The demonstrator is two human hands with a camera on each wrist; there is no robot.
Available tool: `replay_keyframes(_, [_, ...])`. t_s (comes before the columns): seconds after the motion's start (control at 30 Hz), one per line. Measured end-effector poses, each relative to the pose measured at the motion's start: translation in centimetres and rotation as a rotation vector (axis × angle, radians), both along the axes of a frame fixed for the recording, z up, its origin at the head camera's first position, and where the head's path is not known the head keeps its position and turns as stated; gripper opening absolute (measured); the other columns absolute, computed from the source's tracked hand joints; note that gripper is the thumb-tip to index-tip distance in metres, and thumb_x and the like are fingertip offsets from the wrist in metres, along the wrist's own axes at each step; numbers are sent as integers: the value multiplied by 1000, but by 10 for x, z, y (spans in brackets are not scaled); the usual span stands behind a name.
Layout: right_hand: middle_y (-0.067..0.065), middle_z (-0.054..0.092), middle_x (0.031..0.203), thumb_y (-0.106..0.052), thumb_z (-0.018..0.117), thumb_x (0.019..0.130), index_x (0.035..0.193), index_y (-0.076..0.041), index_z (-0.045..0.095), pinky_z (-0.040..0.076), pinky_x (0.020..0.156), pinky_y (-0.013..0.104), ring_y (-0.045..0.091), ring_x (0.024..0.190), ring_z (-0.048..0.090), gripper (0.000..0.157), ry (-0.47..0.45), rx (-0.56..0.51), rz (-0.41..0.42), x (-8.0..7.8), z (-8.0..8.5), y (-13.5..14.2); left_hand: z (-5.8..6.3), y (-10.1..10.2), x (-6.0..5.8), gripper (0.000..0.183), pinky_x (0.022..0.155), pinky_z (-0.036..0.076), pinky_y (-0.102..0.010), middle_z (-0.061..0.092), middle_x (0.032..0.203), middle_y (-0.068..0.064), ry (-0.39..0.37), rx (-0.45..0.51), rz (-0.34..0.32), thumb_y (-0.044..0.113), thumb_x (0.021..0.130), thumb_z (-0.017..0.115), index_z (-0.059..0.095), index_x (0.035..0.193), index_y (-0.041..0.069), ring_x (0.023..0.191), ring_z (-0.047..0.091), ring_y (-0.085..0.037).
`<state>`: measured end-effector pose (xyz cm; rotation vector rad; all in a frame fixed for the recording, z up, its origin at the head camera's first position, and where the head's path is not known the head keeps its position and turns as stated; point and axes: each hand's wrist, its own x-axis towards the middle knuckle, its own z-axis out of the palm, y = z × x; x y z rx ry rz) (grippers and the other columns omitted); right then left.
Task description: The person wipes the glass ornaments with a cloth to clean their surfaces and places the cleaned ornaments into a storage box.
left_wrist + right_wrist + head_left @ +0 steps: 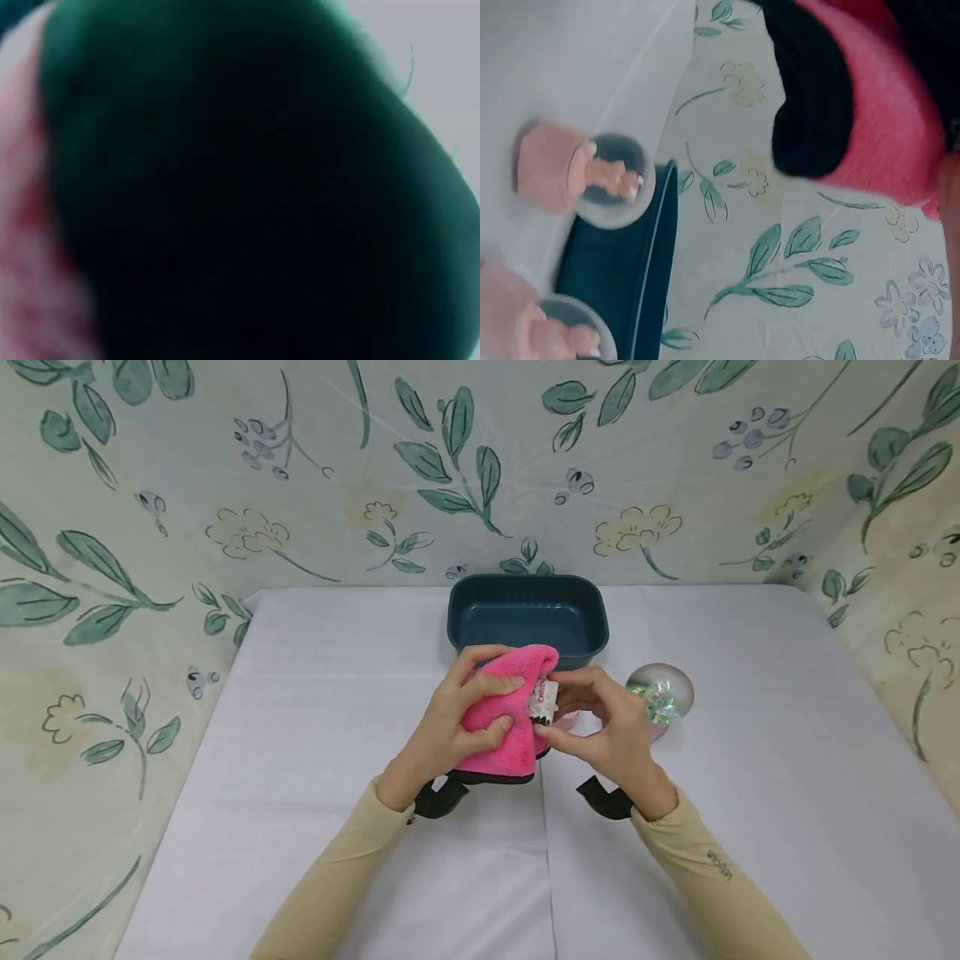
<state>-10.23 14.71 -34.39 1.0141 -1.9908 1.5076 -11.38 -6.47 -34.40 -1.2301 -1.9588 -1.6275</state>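
Observation:
A folded pink plush cloth (510, 718) with a black border is held up over the middle of the table. My left hand (465, 710) grips it from the left, thumb and fingers across its front. At its right edge a white printed label (543, 700) sticks out, and my right hand (603, 718) pinches the cloth's edge there with thumb and fingertips. In the right wrist view the cloth (892, 112) shows its black border. A dark, blurred surface fills most of the left wrist view.
A dark blue rectangular basin (528, 618) stands at the back, just beyond the hands. A snow globe (660, 700) sits right of the right hand. The right wrist view shows two globes (619, 180) with pink bases near the basin (615, 262). White cloth (337, 693) covers the table.

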Motion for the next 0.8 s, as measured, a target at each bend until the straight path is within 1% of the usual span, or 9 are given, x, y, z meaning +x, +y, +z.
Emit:
replay_keyframes(0.1, [16, 65, 87, -17, 77, 81, 105, 14, 55, 56, 62, 23, 12, 68, 65, 45, -194, -84, 9, 4, 0, -3, -2, 2, -1, 36, 82, 54, -35, 42, 130, -18, 33, -6, 7, 3, 78, 66, 59, 113, 6, 120, 44, -32])
replay_keyframes(0.23, [14, 62, 83, 6, 65, 83, 102, 13, 53, 56, 56, 31, 17, 58, 64, 23, -508, -183, 21, 10, 5, -6, -6, 4, -2, 39, 82, 54, -34, 43, 131, -18, 60, -3, 34, 6, 78, 68, 59, 116, 6, 120, 44, -31])
replay_keyframes(0.3, [14, 62, 84, 7, 61, 85, 103, 11, 53, 57, 56, 32, 19, 59, 65, 21, -556, -160, 11, 12, 7, -6, -8, 4, -3, 41, 82, 54, -35, 45, 130, -17, 60, 9, 51, 7, 78, 69, 58, 117, 6, 120, 45, -30])
replay_keyframes(0.37, [14, 62, 88, 8, 64, 84, 109, 9, 53, 57, 61, 30, 18, 64, 65, 27, -505, -69, -12, 12, 8, -5, -10, 2, -4, 42, 81, 54, -36, 47, 129, -17, 51, 29, 66, 9, 78, 69, 58, 117, 5, 119, 47, -30])
replay_keyframes(0.53, [13, 61, 111, 4, 78, 73, 126, 4, 51, 54, 77, 24, 20, 84, 64, 59, -169, 162, -52, 8, 4, -2, -9, -3, -7, 40, 81, 54, -37, 48, 130, -15, -2, 55, 89, 13, 81, 68, 57, 119, 7, 120, 47, -28])
replay_keyframes(0.6, [15, 58, 116, -10, 80, 77, 126, 4, 51, 52, 80, 22, 21, 86, 64, 58, -52, 210, -51, 6, 3, 0, -8, -5, -7, 39, 81, 54, -38, 48, 131, -13, -42, 52, 85, 16, 83, 68, 57, 120, 7, 121, 46, -27])
replay_keyframes(0.67, [16, 58, 117, -25, 75, 84, 124, 3, 53, 51, 80, 21, 22, 85, 64, 54, 36, 237, -51, 3, 3, 1, -8, -6, -5, 39, 82, 53, -37, 48, 132, -11, -79, 44, 77, 19, 85, 67, 56, 120, 7, 121, 45, -26])
replay_keyframes(0.73, [16, 58, 114, -39, 67, 88, 120, 3, 55, 51, 78, 20, 21, 81, 63, 53, 95, 245, -52, 1, 2, 2, -8, -5, -4, 39, 83, 53, -37, 47, 133, -9, -109, 38, 71, 21, 86, 65, 56, 121, 7, 122, 44, -25])
replay_keyframes(0.8, [15, 60, 109, -42, 65, 88, 117, 4, 57, 50, 76, 18, 19, 78, 62, 54, 92, 211, -50, 0, 1, 2, -8, -3, -3, 39, 84, 52, -37, 47, 133, -9, -114, 29, 67, 21, 86, 65, 56, 121, 7, 123, 44, -24])
